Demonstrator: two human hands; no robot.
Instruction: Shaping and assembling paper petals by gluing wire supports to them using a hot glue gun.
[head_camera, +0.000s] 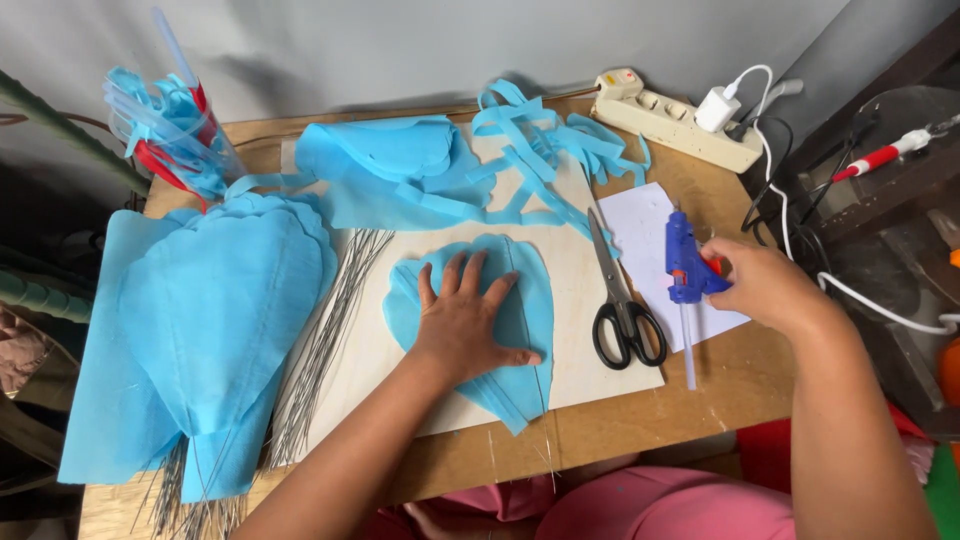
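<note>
Two hands: left hand (466, 325) flattens petal (520, 320), right hand (762, 285) grips glue gun (686, 262).

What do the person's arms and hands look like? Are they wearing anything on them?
Both arms are bare all the way up the picture, with no sleeves showing. The left hand and right hand have no gloves, and I can see no rings, watch or bracelets. Below the arms there is pink clothing.

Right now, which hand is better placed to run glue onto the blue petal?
The right hand, most likely: it already grips the blue glue gun beside the scissors. The left hand lies flat on the blue fabric petal, pinning it to the light board.
</note>
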